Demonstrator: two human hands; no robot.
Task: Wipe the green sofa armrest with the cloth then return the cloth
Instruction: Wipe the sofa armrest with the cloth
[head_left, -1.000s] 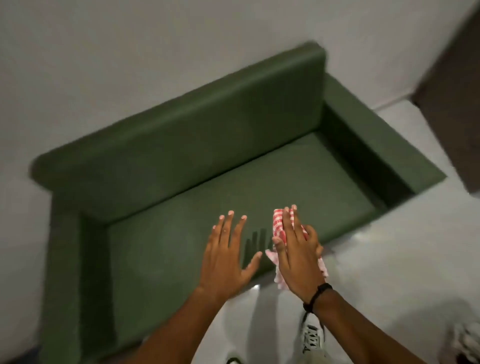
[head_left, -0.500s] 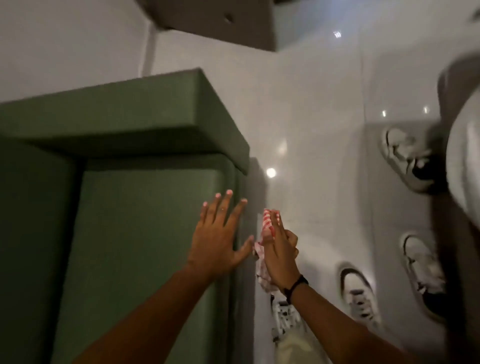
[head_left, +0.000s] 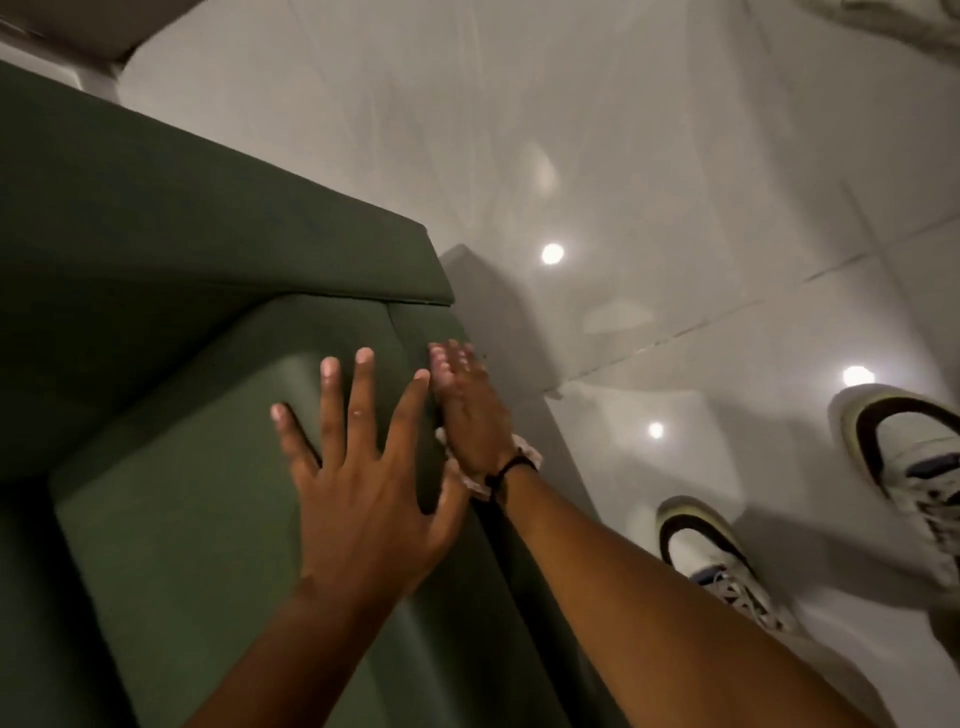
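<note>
Two hands work at the sofa's end: the right hand (head_left: 470, 410) lies flat with fingers straight, pressing the cloth (head_left: 475, 480) against the outer edge of the green sofa armrest (head_left: 218, 499) rather than pinching it, and only a pale crumpled fringe of the fabric shows under the wrist beside a black wristband (head_left: 511, 467). The left hand (head_left: 363, 483) is spread wide and empty, palm down on the armrest's top. With no real pinch on it, the cloth could likely bunch up or slide out from under the palm and drop to the floor (head_left: 675, 208), since it sits right at the edge; a stroke along this narrow side may also miss the broad top entirely. The upholstery looks matte and slightly grippy, which would probably drag at the fabric. Beyond, glossy pale tiles reflect ceiling lights, and white sneakers (head_left: 711, 561) lie near the sofa's side.
</note>
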